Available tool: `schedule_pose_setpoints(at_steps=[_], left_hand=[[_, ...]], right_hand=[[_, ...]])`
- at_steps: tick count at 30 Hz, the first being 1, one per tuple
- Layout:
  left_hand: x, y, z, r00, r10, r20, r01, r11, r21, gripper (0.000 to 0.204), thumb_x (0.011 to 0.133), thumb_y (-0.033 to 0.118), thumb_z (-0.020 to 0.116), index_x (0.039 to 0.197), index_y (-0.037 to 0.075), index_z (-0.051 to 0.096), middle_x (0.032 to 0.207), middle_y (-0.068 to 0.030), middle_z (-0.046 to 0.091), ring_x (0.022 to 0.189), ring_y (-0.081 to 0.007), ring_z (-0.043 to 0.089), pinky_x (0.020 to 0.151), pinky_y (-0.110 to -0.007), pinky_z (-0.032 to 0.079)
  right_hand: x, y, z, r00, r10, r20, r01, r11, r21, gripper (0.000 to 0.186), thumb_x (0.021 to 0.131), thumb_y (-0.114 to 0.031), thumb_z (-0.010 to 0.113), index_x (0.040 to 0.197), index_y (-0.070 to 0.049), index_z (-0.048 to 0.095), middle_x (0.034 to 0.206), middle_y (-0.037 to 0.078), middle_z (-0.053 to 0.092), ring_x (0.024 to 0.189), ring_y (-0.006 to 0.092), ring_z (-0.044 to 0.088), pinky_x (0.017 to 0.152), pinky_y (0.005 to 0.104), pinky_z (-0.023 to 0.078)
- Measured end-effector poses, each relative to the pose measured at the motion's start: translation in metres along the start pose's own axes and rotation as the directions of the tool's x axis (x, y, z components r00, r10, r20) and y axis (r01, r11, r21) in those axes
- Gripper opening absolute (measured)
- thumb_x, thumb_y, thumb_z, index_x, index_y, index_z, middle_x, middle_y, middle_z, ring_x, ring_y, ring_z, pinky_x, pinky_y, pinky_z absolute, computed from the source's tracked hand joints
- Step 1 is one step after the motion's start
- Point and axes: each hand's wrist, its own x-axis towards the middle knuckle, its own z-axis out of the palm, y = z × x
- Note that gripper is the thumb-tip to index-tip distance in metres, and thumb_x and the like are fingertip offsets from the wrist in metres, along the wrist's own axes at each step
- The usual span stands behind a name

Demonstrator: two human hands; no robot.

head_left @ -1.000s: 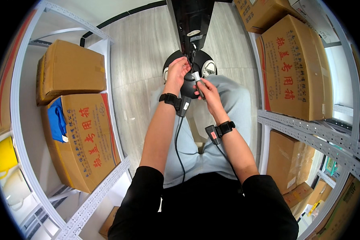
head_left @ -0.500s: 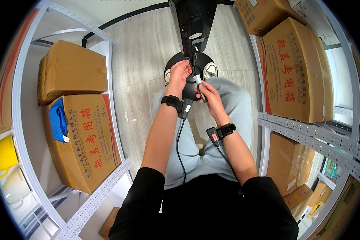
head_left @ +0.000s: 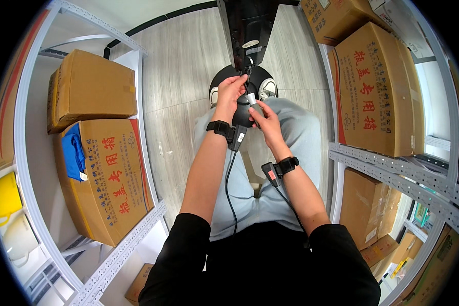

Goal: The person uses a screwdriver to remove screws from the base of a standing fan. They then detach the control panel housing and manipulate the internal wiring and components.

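Note:
A tall black panel-like device (head_left: 249, 30) stands in front of me on a round black base (head_left: 220, 77), with thin dark cables hanging at its lower end. My left hand (head_left: 231, 93) is closed at those cables, thumb and index fingertip pinched together on what looks like a thin dark cable (head_left: 247, 84). Just below and to the right, my right hand (head_left: 266, 118) grips a grey cylindrical tool with a white end (head_left: 252, 99). Its white end points up toward the cables; the exact kind of tool is unclear. Each wrist wears a black strap with a small wired box.
Metal shelving flanks me on both sides. On the left are cardboard boxes (head_left: 94, 86), a blue cloth (head_left: 75, 153) and a yellow helmet (head_left: 6, 196); more cardboard boxes (head_left: 377, 92) fill the right racks. My shoes (head_left: 266, 89) rest by the round base, on a grey wood-look floor (head_left: 178, 66).
My left hand has shifted slightly up and right, its fingertips now pinched at the cables. The right hand and the grey tool have moved only slightly.

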Motion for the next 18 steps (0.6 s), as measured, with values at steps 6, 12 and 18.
schedule_pose_setpoints(at_steps=[6,12,18], left_hand=[[0.005,-0.005,-0.008,0.999,0.022,0.041,-0.022,1.000,-0.015,0.029,0.082,0.006,0.068,0.104,-0.006,0.054,0.083,-0.0105,0.063,0.068,-0.0152,0.061,0.061,-0.024,0.048],[-0.002,0.004,-0.002,0.997,-0.046,0.070,0.051,0.995,-0.081,0.034,0.084,0.006,0.064,0.112,-0.006,0.049,0.093,-0.0142,0.065,0.082,-0.0206,0.065,0.065,-0.025,0.050],[-0.002,0.004,-0.003,0.999,-0.028,0.015,0.029,0.998,-0.049,0.025,0.082,0.007,0.068,0.101,-0.004,0.056,0.087,-0.0101,0.065,0.072,-0.0160,0.062,0.063,-0.024,0.048]], right_hand=[[-0.006,-0.005,-0.001,0.995,0.079,0.061,-0.090,0.970,0.225,0.040,0.093,-0.027,0.057,0.126,-0.004,0.050,0.098,0.007,0.064,0.077,0.0111,0.063,0.062,0.0221,0.050],[-0.005,-0.014,-0.011,0.957,0.227,0.178,-0.275,0.908,0.317,0.032,0.097,-0.033,0.048,0.113,-0.006,0.054,0.094,0.010,0.066,0.075,0.0127,0.065,0.062,0.0226,0.052],[-0.005,-0.009,-0.009,0.980,0.153,0.126,-0.182,0.947,0.264,0.030,0.097,-0.030,0.048,0.114,-0.006,0.054,0.095,0.009,0.067,0.075,0.0128,0.065,0.063,0.0238,0.052]])
